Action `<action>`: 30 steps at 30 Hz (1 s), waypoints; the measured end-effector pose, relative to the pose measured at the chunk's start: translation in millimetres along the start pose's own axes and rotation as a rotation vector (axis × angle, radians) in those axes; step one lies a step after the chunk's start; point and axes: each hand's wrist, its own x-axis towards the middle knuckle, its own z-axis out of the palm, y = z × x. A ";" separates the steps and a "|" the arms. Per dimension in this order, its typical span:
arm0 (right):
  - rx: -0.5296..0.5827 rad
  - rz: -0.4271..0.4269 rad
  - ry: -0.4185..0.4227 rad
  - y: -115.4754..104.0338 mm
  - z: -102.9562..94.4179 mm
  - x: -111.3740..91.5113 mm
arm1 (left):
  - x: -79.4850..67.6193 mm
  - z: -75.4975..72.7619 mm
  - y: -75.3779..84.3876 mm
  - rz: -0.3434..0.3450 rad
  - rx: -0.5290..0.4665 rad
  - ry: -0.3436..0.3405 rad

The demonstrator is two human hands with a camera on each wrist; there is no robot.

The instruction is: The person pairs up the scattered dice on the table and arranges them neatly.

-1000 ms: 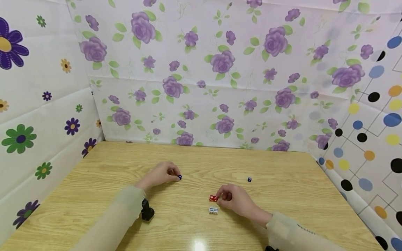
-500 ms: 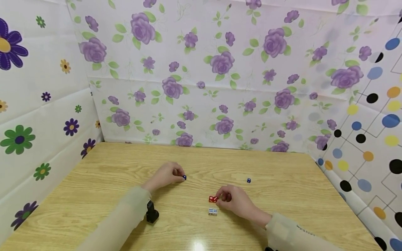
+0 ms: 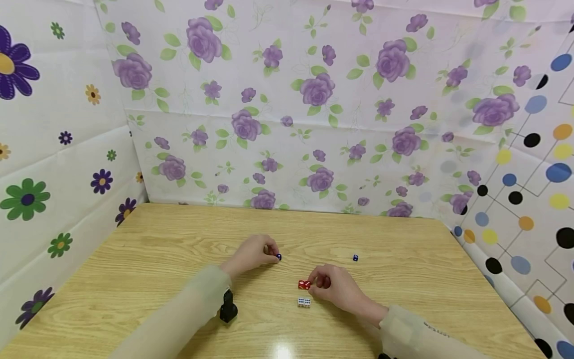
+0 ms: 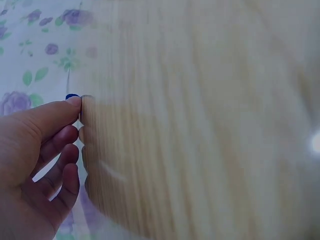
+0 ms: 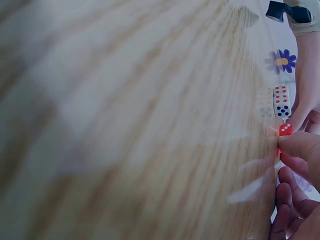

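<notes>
My left hand [image 3: 252, 255] pinches a small dark blue die [image 3: 279, 257] between thumb and fingertips, low over the table left of centre. Just the blue edge of that die [image 4: 72, 96] shows past the thumb in the left wrist view. Two red dice [image 3: 304, 284] sit side by side, and my right hand [image 3: 337, 287] pinches the right-hand one. In the right wrist view thumb and finger partly cover the red die [image 5: 285, 129]. Nearer the front lies a pair of white dice [image 3: 304, 302] with coloured pips. A second blue die [image 3: 356, 258] rests farther back to the right.
All of this is on a wood-grain table [image 3: 179, 234]. A flowered cloth [image 3: 287, 99] hangs behind it, with patterned cloths at both sides. Each sleeve has a black wrist device, the left one [image 3: 228, 308] close to the tabletop.
My left hand has slid right with the blue die, towards the red dice. The right hand has stayed at the red dice, and the other dice lie as before.
</notes>
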 end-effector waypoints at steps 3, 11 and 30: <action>0.006 0.002 -0.002 0.4 0.3 0.0 | 2.5 4.9 6.3 0.019 0.011 -0.001; 0.021 -0.003 -0.005 0.0 -0.2 0.1 | 5.2 14.3 19.0 0.044 -0.023 -0.020; 0.023 0.010 -0.002 0.6 -0.3 -0.1 | 4.9 27.9 35.9 0.116 -0.018 -0.045</action>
